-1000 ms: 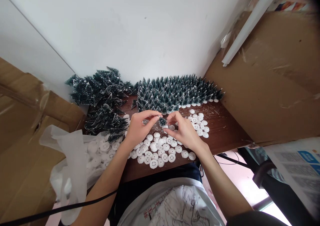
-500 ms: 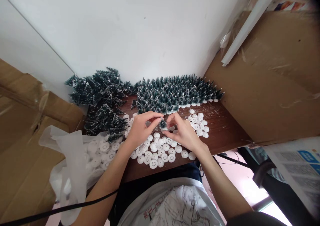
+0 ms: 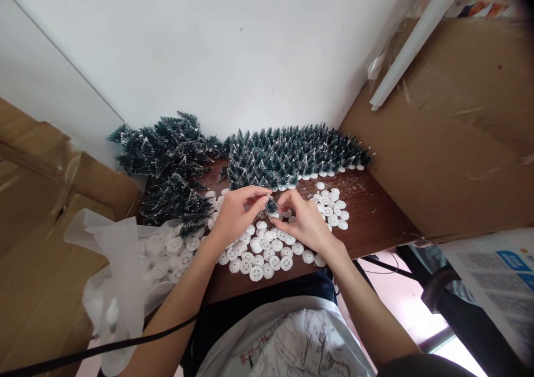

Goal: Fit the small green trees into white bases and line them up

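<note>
I count two hands and one tiny tree pinched between them: left hand fingertips closed on its left side, right hand fingertips closed on its right, above the white discs. Discs and standing trees are too many to count. I can't make out a disc under the held tree. A loose tree pile lies left; a plastic bag covers more discs; cardboard boxes flank the brown table.

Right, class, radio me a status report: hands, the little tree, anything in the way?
Left hand and right hand both pinching one mini tree. Held above loose white bases. Standing trees behind, clear of hands.
</note>
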